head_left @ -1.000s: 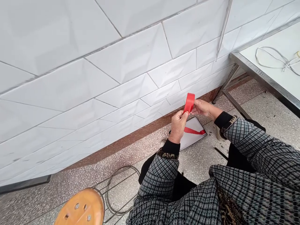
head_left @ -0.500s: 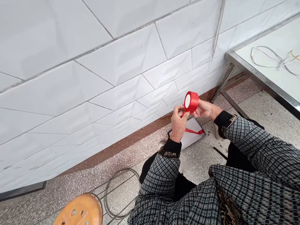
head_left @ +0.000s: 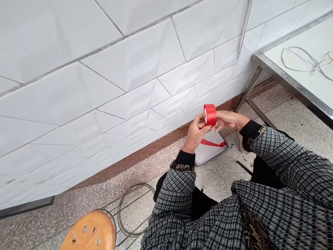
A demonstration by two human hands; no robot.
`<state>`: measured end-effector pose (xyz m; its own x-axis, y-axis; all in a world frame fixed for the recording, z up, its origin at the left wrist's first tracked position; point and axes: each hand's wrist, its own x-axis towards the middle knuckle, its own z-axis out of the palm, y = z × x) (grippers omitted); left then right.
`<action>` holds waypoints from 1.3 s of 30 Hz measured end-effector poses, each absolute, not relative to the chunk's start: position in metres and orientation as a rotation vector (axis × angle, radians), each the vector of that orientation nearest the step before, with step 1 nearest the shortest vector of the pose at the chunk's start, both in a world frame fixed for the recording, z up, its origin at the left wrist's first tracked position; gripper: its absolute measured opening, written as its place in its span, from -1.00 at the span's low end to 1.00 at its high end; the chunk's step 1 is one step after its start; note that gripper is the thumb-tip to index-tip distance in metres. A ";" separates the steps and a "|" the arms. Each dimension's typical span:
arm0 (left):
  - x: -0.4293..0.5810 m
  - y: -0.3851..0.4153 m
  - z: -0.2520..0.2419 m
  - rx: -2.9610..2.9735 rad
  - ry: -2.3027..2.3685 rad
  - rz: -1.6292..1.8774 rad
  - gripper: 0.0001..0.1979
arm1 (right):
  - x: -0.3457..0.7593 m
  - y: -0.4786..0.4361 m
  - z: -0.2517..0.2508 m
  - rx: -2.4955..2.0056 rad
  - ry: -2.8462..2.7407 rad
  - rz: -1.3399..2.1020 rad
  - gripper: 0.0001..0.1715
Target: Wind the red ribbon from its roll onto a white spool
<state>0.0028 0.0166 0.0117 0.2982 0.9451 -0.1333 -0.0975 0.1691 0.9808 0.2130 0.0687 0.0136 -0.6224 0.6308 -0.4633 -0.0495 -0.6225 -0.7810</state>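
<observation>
the red ribbon roll [head_left: 210, 116] sits up off the floor between the two hands, its axle line running roughly left to right, so the white core faces the left hand [head_left: 195, 134] and the wound band faces up and toward the wearer. the left hand is the one plainly on it: thumb along the near lower edge, fingers bent in by the core, a nearly closed pinch. the right hand [head_left: 227, 120] comes in from the right with its fingers loosely curled, partly open, just by the roll's right side; the roll hides part of them, so i cannot tell whether they grip it.

below and behind the hands, a flat white panel [head_left: 209, 154] with a dark edge lies on the terrazzo floor [head_left: 168, 160], slanting from near left to far right. a red strip [head_left: 212, 143] crosses its face to the right end; the left hand covers its other end, so whether it joins the roll cannot be seen. whether the panel is a box with contents is also unclear. on the far right, white cable [head_left: 309, 66] loops over the tabletop [head_left: 275, 52].
</observation>
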 end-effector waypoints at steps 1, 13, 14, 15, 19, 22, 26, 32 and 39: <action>0.002 0.016 0.014 1.084 0.958 0.931 -0.23 | 0.214 0.069 0.015 -1.056 -1.134 2.168 -0.70; 0.015 0.009 0.018 0.910 1.081 1.054 -0.32 | 0.206 0.072 0.009 -1.234 -1.041 1.832 -0.95; 0.017 0.010 0.017 0.919 1.117 1.087 -0.36 | 0.205 0.074 0.010 -1.278 -0.972 1.824 -0.93; 0.018 0.010 0.016 0.938 1.145 1.104 -0.40 | 0.205 0.075 0.010 -1.317 -0.910 1.820 -0.89; 0.019 0.008 0.012 1.077 1.169 1.068 -0.48 | 0.204 0.078 0.018 -1.373 -0.689 1.845 -0.80; 0.019 0.007 0.013 1.065 1.129 1.061 -0.48 | 0.202 0.078 0.025 -1.331 -0.503 1.943 -0.73; 0.022 0.004 0.014 0.970 1.092 1.026 -0.46 | 0.201 0.076 0.030 -1.225 -0.342 2.137 -0.65; 0.022 0.006 0.022 1.218 1.264 1.116 -0.68 | 0.200 0.072 0.026 -1.150 -0.284 2.303 -0.54; 0.022 0.007 0.025 1.259 1.163 0.994 -0.69 | 0.198 0.071 0.016 -1.120 -0.333 2.307 -0.48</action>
<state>0.0216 0.0072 0.0248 0.1661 0.9818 -0.0923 0.0615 0.0831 0.9946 0.1981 0.0710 0.0163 -0.5029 0.5735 -0.6467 -0.3675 -0.8191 -0.4406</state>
